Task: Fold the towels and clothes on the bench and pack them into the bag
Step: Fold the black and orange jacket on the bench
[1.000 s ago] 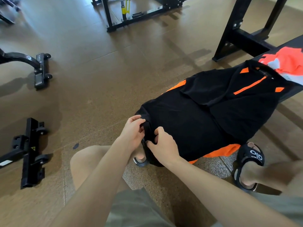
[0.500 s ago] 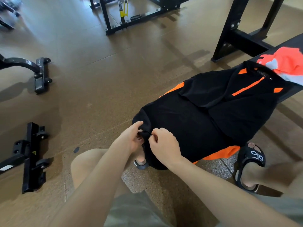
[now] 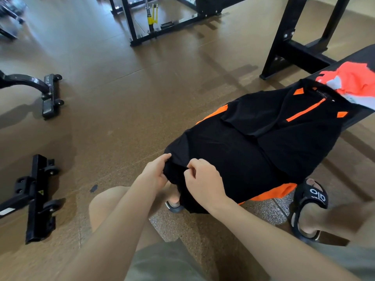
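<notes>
Black garment (image 3: 253, 151) w/ orange trim lies spread on the bench (image 3: 361, 116), near hem hanging off the end. Left hand (image 3: 155, 172) and right hand (image 3: 203, 179) both pinch that hem, close together, fingers curled into cloth. Step looks like squaring the edge before 1st fold. Next probably needs hands apart to the corners, then hem carried toward collar. Orange cloth (image 3: 353, 80) waits beyond; bag not in view.

Person seated, forearms bare to the left hand (image 3: 155, 175) and right hand (image 3: 205, 179). Grey-green shorts (image 3: 162, 262) end above the knees. Black slide sandals (image 3: 308, 205) carry white lettering on the strap.
</notes>
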Demonstrator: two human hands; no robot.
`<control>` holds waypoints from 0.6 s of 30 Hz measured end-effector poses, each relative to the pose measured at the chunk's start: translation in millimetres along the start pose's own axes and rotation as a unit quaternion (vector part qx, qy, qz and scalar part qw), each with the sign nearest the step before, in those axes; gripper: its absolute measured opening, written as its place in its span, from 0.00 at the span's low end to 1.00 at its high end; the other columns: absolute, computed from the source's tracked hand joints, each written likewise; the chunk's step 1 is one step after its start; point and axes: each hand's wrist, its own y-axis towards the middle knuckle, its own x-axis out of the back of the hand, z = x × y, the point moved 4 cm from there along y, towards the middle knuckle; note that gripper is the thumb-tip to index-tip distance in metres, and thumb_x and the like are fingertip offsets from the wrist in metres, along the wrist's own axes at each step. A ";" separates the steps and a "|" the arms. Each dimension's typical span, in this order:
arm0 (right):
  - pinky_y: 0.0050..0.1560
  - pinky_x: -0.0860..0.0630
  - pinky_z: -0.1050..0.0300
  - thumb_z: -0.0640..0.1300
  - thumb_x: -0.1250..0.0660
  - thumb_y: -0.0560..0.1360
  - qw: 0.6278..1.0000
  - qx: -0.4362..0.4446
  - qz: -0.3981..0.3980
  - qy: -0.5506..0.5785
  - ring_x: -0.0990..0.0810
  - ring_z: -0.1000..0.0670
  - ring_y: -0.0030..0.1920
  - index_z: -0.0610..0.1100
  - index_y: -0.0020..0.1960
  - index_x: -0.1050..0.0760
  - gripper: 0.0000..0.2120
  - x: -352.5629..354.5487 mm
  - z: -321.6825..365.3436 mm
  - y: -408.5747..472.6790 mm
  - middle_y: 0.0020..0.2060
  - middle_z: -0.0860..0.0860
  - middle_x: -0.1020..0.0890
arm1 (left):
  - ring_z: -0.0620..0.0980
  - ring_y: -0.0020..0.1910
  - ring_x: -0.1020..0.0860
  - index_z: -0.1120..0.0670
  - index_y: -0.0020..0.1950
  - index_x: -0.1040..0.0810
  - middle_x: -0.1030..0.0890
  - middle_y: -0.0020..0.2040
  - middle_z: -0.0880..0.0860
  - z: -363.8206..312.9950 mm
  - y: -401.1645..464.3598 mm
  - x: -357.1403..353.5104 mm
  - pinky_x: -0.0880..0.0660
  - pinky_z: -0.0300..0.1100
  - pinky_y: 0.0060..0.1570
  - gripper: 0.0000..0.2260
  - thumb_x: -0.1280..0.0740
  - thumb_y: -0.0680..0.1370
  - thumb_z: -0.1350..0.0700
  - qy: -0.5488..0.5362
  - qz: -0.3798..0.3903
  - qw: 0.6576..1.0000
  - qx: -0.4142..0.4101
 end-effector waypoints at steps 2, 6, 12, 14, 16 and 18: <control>0.39 0.26 0.48 0.44 0.39 0.77 0.998 -0.028 0.014 0.046 0.25 0.49 0.38 0.46 0.40 0.29 0.07 1.0 -2.5 2.4 0.37 0.51 0.25 | 0.57 0.52 0.17 0.60 0.59 0.20 0.16 0.54 0.60 0.7 2.2 6.0 0.19 0.52 0.52 0.10 0.29 0.79 0.59 -0.030 -0.018 0.999 -0.009; 0.36 0.27 0.48 0.43 0.40 0.78 0.988 -0.080 0.042 0.123 0.27 0.52 0.34 0.43 0.42 0.28 0.08 -3.9 -8.3 4.5 0.34 0.50 0.24 | 0.56 0.56 0.19 0.61 0.62 0.23 0.19 0.59 0.61 0.7 9.2 8.2 0.20 0.49 0.53 0.10 0.34 0.81 0.64 -0.048 -0.023 0.998 -0.025; 0.39 0.26 0.46 0.43 0.40 0.78 0.994 -0.040 0.037 0.100 0.26 0.50 0.35 0.45 0.42 0.30 0.06 -3.3 1.4 3.0 0.36 0.50 0.24 | 0.58 0.63 0.23 0.65 0.65 0.27 0.23 0.62 0.61 13.8 -4.4 -3.0 0.23 0.51 0.61 0.25 0.36 0.82 0.44 -0.023 0.074 0.996 0.046; 0.40 0.25 0.48 0.43 0.40 0.79 0.998 0.009 0.043 0.052 0.25 0.50 0.38 0.46 0.43 0.30 0.06 -5.5 10.0 -0.3 0.38 0.51 0.25 | 0.57 0.58 0.21 0.65 0.67 0.26 0.23 0.60 0.60 12.4 -6.5 -5.6 0.18 0.49 0.50 0.27 0.32 0.80 0.43 -0.028 0.087 0.995 0.049; 0.40 0.25 0.51 0.43 0.40 0.79 0.998 0.054 0.040 0.003 0.25 0.51 0.40 0.45 0.45 0.29 0.04 -8.9 16.1 -4.1 0.41 0.52 0.26 | 0.56 0.50 0.19 0.63 0.64 0.24 0.20 0.54 0.59 9.8 -8.1 -9.4 0.19 0.47 0.38 0.23 0.30 0.79 0.47 -0.020 0.093 0.994 0.053; 0.38 0.29 0.56 0.43 0.41 0.80 0.995 0.085 0.031 -0.043 0.26 0.52 0.39 0.46 0.47 0.30 0.03 -12.3 18.6 -6.6 0.43 0.52 0.26 | 0.55 0.47 0.18 0.60 0.62 0.23 0.18 0.49 0.58 6.5 -12.1 -11.6 0.21 0.49 0.39 0.16 0.30 0.79 0.51 -0.008 0.079 0.996 0.043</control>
